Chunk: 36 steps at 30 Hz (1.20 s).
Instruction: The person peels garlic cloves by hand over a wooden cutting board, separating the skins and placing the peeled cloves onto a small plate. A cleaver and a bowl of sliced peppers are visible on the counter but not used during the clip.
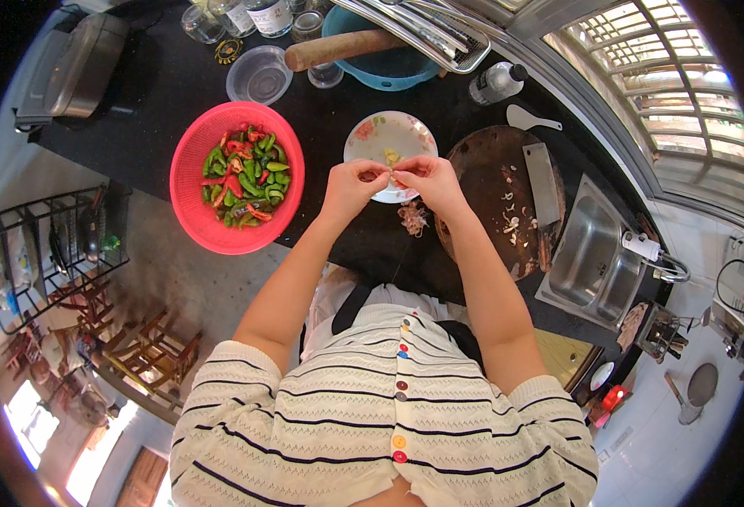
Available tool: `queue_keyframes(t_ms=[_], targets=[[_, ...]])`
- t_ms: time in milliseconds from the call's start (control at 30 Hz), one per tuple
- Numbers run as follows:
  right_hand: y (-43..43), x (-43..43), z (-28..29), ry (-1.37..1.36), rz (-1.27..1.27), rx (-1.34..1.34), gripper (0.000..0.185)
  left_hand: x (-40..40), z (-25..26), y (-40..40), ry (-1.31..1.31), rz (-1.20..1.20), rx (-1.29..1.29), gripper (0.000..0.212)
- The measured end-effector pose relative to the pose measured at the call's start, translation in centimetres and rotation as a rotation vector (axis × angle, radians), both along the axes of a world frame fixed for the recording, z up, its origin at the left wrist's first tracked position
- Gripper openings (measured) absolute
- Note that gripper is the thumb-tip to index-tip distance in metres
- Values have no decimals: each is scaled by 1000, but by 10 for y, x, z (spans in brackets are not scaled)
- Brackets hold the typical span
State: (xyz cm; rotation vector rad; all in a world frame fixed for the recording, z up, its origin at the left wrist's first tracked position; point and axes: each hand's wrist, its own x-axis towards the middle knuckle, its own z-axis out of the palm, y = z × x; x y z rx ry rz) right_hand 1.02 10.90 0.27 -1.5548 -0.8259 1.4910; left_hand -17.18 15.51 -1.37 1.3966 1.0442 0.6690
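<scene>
Over the near half of a floral white plate [359, 142], my left hand [354, 188] and my right hand [434, 184] meet fingertip to fingertip. They pinch a small pale piece [393, 175], mostly hidden by the fingers; it looks like a garlic clove. A few pale yellow peeled pieces [392, 156] lie on the plate just beyond my fingers. Papery, purplish garlic skins [412, 218] are heaped on the black counter, left of my right wrist. To the right, a round wooden chopping board [480, 184] carries scattered garlic bits [510, 223] and a cleaver [542, 184].
A pink colander [185, 180] of green and red peppers [245, 177] stands left. Behind are a clear plastic bowl [259, 75], a wooden rolling pin [346, 49] across a blue basin [381, 79], and a bottle [497, 82]. A white rice paddle [532, 118] and steel sink [591, 253] are right.
</scene>
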Motion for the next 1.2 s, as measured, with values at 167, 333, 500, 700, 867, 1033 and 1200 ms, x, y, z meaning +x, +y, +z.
queue_keyframes(t_ms=[167, 333, 500, 700, 867, 1033, 1200], targets=[[0, -3, 6, -8, 0, -33, 17, 2, 3, 0, -48, 41, -202, 14], [-4, -2, -14, 411, -155, -152, 17, 4, -6, -1, -175, 75, -346, 13], [-5, -10, -25, 506, -221, -197, 17, 1, -10, -3, -189, 95, -345, 12], [-4, -32, -16, -224, -180, 134, 17, 5, -1, -10, 85, 189, -16, 16], [-5, -31, -15, -195, -163, 98, 18, 8, 6, -10, 96, 159, 99, 15], [-6, -28, -12, 26, -177, 2, 21, 6, 3, -11, 84, 107, 187, 13], [-7, -25, -15, 84, -152, -9, 21, 3, -4, -17, 31, 144, 55, 15]])
